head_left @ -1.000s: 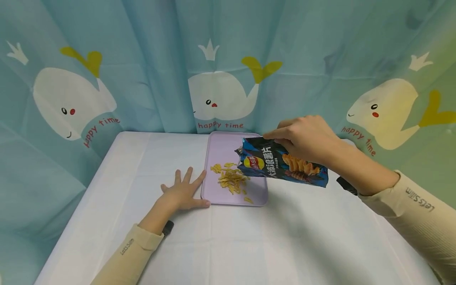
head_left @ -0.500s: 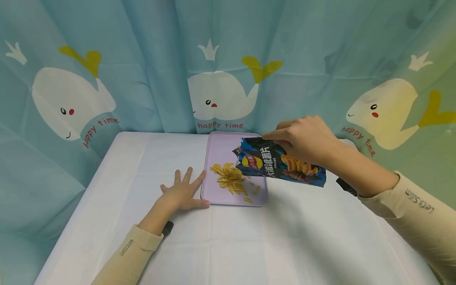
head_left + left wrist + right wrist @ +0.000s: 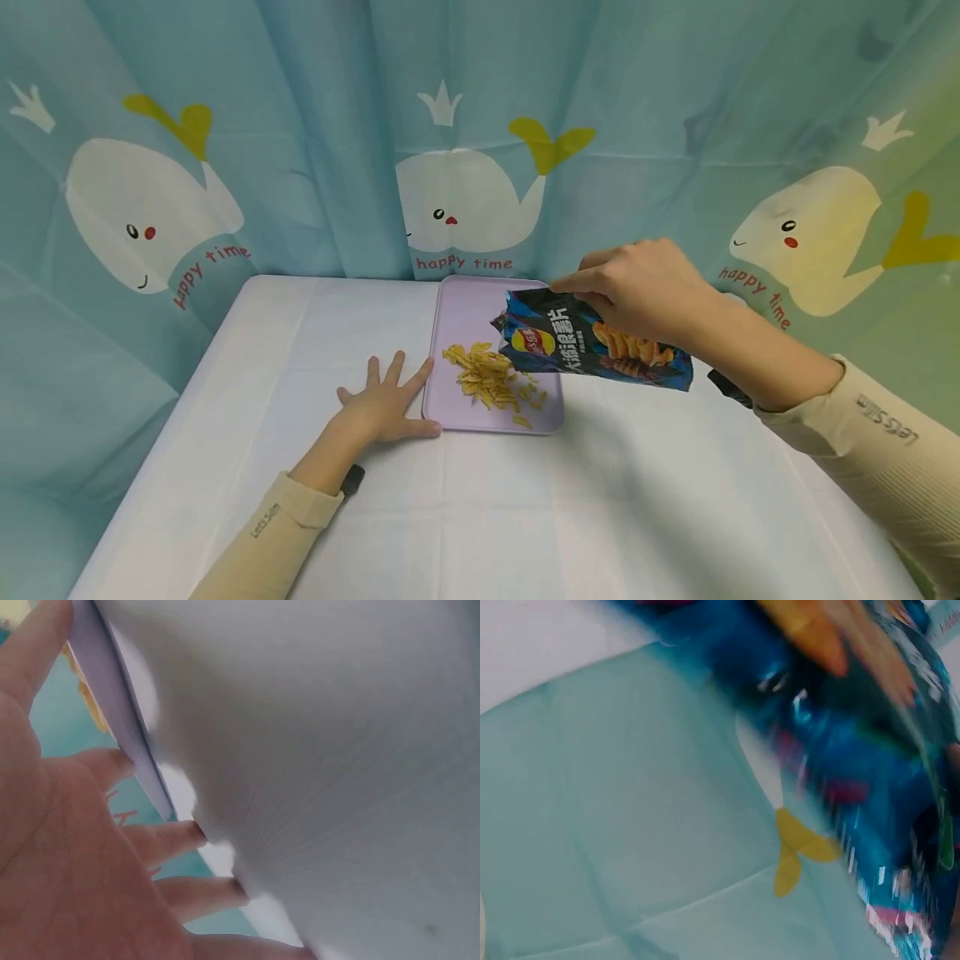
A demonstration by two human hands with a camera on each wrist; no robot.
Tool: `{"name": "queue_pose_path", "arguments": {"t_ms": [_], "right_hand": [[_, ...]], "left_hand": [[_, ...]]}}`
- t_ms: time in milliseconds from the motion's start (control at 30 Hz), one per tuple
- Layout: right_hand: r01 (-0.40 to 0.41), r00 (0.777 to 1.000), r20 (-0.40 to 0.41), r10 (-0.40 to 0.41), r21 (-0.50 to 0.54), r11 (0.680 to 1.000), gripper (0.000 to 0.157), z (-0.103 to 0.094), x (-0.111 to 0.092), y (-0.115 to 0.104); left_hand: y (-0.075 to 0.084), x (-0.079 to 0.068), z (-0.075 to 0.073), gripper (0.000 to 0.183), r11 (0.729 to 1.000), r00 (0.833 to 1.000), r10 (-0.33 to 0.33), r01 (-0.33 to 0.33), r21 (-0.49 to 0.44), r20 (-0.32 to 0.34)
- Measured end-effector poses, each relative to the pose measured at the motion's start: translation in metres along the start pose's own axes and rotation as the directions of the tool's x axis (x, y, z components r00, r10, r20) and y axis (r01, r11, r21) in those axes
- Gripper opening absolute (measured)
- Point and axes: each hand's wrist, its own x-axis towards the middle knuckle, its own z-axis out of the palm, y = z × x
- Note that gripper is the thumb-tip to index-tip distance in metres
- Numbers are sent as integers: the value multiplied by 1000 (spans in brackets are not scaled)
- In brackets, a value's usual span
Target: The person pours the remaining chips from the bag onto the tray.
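My right hand (image 3: pixel 637 287) grips a blue and black potato chip bag (image 3: pixel 600 346) by its upper edge. The bag lies tilted on its side in the air, its torn mouth to the left over a pale purple tray (image 3: pixel 465 312). A heap of ridged yellow chips (image 3: pixel 483 377) lies in the tray, with loose pieces under the bag's mouth. My left hand (image 3: pixel 381 408) is spread on the table, its thumb and index finger at the tray's left edge. In the right wrist view the bag (image 3: pixel 780 697) is blurred and fills the upper right.
A white cloth covers the table (image 3: pixel 450 533) under the tray. Behind it hangs a light blue curtain (image 3: pixel 315 167) printed with white whales, close to the table's back edge and the tray's far end.
More chips have dropped into the tray, and the heap has grown, with extra pieces on its right. The bag has shifted slightly in my right hand's grip. My left hand stays put.
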Motion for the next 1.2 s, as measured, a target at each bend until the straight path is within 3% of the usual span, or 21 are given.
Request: {"name": "queue_pose_path", "arguments": {"t_ms": [267, 633, 900, 1200], "right_hand": [[1, 1000, 6, -1, -12, 1000, 27, -4, 2, 0], [38, 999, 27, -38, -21, 999, 37, -7, 4, -3], [26, 1000, 8, -26, -8, 1000, 30, -9, 5, -4], [29, 999, 26, -28, -29, 999, 33, -13, 4, -2]], "left_hand": [[0, 0, -2, 107, 1000, 1000, 4, -4, 5, 0], [0, 2, -1, 108, 1000, 1000, -2, 2, 5, 8], [0, 0, -1, 108, 1000, 1000, -7, 7, 0, 8], [0, 1, -1, 108, 1000, 1000, -1, 1, 1, 5]]}}
